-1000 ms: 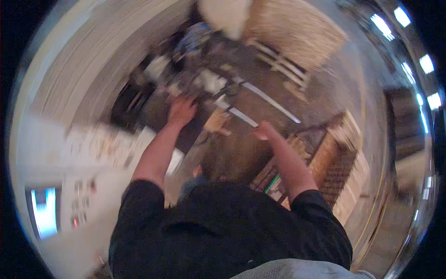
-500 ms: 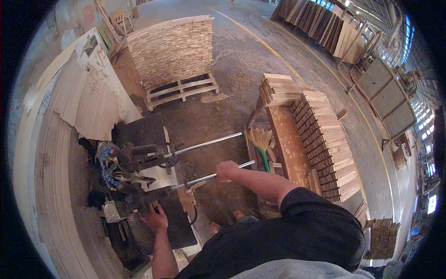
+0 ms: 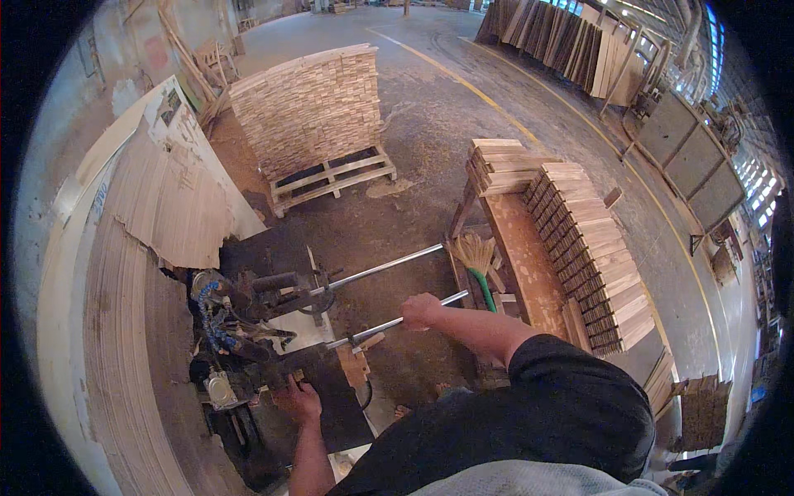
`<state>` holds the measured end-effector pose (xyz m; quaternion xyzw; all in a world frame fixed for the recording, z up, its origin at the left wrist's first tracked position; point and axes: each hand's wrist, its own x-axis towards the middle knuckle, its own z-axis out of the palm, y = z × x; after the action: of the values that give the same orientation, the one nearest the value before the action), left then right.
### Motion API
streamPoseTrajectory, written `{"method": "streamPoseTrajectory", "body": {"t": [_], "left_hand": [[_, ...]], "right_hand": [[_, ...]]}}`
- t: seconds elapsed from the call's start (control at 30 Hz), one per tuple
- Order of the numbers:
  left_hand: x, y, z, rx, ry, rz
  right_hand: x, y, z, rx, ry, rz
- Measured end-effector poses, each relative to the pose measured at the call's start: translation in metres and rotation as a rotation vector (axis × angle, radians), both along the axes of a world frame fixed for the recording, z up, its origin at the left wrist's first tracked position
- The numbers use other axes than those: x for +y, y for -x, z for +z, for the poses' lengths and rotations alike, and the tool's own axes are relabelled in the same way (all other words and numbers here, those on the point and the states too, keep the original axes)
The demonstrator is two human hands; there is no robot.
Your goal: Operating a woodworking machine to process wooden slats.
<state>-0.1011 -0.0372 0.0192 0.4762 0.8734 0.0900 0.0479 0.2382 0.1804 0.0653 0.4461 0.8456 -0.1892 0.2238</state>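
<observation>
My right hand point(image 3: 422, 312) is closed around the nearer of two long metal rods point(image 3: 451, 298) that reach rightward from a dark machine. The farther rod point(image 3: 385, 270) runs roughly parallel to it. Low on the left, my left hand point(image 3: 301, 402) is beside the machine point(image 3: 252, 331), over a black table surface point(image 3: 343, 417). Its fingers are bent at the machine's near side; whatever they grip is too small and dark to make out. Blue segmented hoses point(image 3: 213, 318) curl over the machine. A light wooden piece point(image 3: 354, 364) sits by the near rod's base.
Right of the rods, a bench point(image 3: 529, 256) bears rows of stacked wood pieces point(image 3: 591, 256). A green-handled broom point(image 3: 480, 269) leans against it. Tall sheets point(image 3: 149, 215) line the left. Beyond, a wood stack point(image 3: 306, 107) stands on a pallet point(image 3: 339, 176).
The whole view has shifted slightly, with the scene lying a little lower and farther right. My right hand stays on the near rod; my left hand stays by the machine.
</observation>
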Motion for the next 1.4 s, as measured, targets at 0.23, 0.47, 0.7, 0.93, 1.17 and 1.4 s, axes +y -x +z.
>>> {"method": "streamPoseTrajectory", "body": {"t": [0.23, 0.47, 0.7, 0.93, 1.17, 1.4], "left_hand": [[-0.003, 0.000, -0.011, -0.022, -0.112, -0.041], [-0.001, -0.003, 0.012, -0.071, 0.054, 0.002], [0.000, -0.003, -0.003, 0.076, 0.056, 0.028], [-0.001, -0.002, 0.007, -0.021, -0.074, -0.040], [0.001, -0.006, 0.007, -0.166, 0.037, 0.089], [0.000, -0.004, 0.010, -0.110, 0.052, 0.023]], "right_hand": [[-0.005, 0.001, 0.007, -0.004, -0.029, -0.020], [-0.007, 0.001, 0.013, -0.031, -0.013, -0.033], [-0.009, 0.000, 0.014, 0.047, -0.048, -0.071], [-0.010, -0.002, 0.021, 0.028, -0.045, 0.030], [-0.008, 0.001, 0.012, -0.003, -0.028, -0.045], [-0.010, -0.006, 0.015, 0.070, -0.064, 0.078]]}}
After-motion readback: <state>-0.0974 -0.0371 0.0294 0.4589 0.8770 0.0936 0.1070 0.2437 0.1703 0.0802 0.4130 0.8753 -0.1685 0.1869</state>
